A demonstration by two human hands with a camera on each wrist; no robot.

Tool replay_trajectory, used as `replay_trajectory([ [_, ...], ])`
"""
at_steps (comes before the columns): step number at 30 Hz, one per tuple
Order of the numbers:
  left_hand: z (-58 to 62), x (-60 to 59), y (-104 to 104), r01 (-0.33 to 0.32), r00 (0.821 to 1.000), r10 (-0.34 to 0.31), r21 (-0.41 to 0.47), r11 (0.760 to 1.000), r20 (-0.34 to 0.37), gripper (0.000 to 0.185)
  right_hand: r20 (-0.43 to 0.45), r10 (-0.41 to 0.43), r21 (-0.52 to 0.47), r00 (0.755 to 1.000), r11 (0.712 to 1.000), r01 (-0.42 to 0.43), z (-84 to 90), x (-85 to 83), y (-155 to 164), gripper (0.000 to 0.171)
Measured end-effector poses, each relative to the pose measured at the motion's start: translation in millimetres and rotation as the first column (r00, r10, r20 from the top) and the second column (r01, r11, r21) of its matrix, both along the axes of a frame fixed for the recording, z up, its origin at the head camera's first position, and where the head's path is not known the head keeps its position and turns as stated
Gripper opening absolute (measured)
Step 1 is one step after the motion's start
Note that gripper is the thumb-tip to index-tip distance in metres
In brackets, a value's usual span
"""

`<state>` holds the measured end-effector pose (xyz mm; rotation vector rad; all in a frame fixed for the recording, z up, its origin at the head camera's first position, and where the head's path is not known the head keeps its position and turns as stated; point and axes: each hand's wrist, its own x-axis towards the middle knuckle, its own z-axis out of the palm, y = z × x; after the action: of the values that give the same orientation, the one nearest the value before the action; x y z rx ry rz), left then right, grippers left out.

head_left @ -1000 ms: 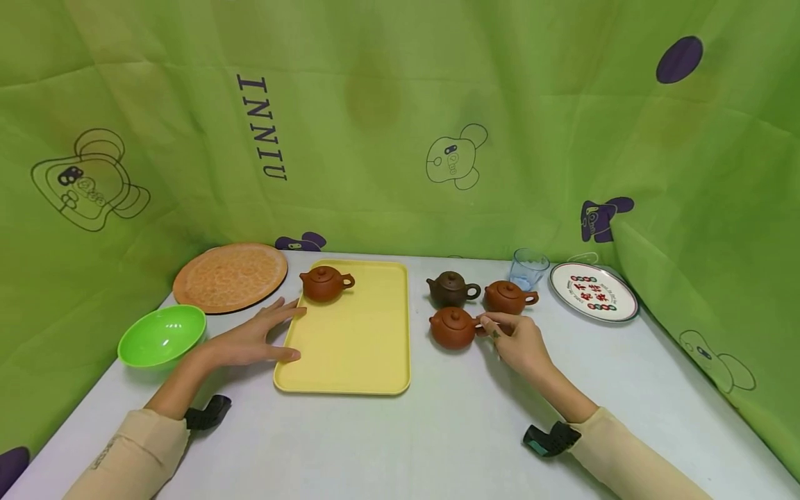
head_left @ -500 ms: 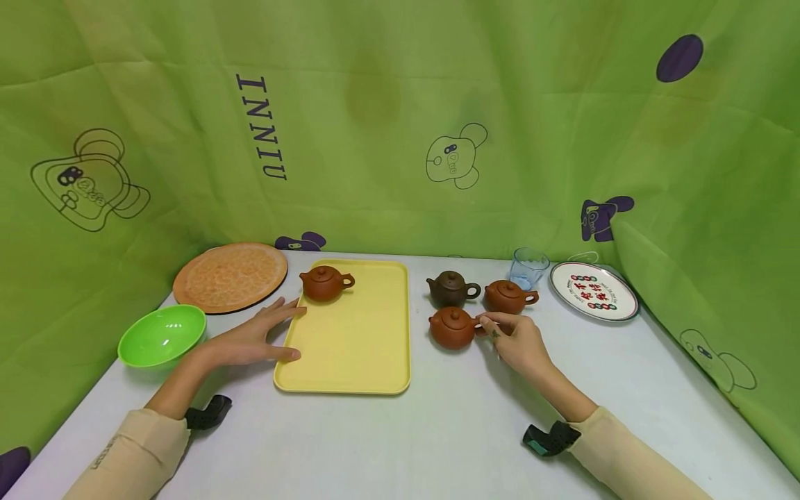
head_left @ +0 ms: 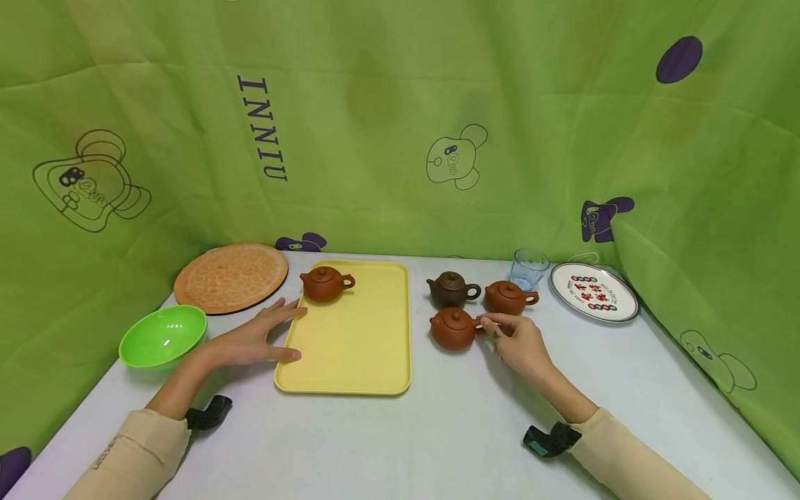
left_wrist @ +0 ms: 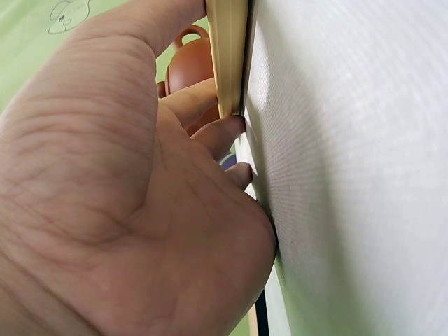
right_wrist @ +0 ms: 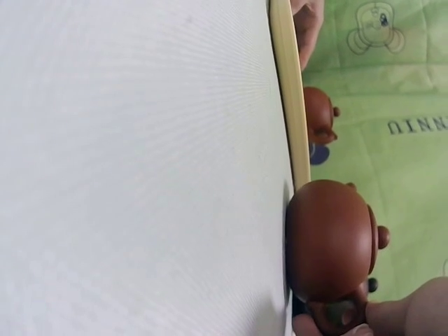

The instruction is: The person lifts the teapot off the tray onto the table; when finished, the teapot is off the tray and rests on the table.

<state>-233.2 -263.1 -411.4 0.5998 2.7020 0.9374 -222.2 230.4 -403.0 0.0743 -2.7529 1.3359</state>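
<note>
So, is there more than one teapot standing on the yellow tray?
No, only one teapot stands on the yellow tray; the other three teapots stand on the table to its right.

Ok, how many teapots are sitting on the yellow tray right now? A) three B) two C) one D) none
C: only one reddish teapot stands on the yellow tray, at its far left corner; the other three teapots stand on the table to the tray's right, the nearest one at the right hand.
</note>
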Motion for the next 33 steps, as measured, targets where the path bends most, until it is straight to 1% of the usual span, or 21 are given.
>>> replay_trajectory([
  [8, 1.9, 1.7, 1.7, 0.006, 1.0, -0.006, 0.003, 1.0, -0.008, 0.09, -0.001, 0.008, -0.006, 1.0, 1.0, -0.008, -1.2, 0.3, 1.2, 0.032],
  [13, 2.8, 2.7, 2.2, 0.006, 1.0, -0.006, 0.005, 1.0, -0.008, 0.089, 0.027, 0.002, -0.009, 1.0, 1.0, -0.002, -0.2, 0.0, 2.2, 0.033],
  [17, 1.8, 2.3, 1.5, 0.006, 1.0, -0.006, 0.007, 1.0, -0.01, 0.09, 0.043, -0.009, 0.008, 0.999, 1.0, 0.008, 0.0, -0.4, 3.2, 0.033],
  [21, 0.7, 2.3, 1.1, 0.004, 1.0, -0.004, 0.004, 1.0, -0.012, 0.09, 0.037, -0.015, 0.024, 0.999, 1.0, 0.014, 1.1, -1.0, 4.8, 0.032],
  [26, 1.5, 2.4, 1.0, -0.005, 1.0, 0.005, 0.001, 1.0, 0.0, 0.091, 0.003, -0.02, 0.018, 1.0, 1.0, 0.02, 8.1, -2.0, 6.7, 0.03],
  [33, 0.9, 1.8, -0.1, -0.004, 1.0, 0.004, -0.007, 1.0, -0.008, 0.091, -0.033, -0.007, -0.031, 0.999, 0.999, 0.006, 23.3, -6.6, 3.4, 0.031],
])
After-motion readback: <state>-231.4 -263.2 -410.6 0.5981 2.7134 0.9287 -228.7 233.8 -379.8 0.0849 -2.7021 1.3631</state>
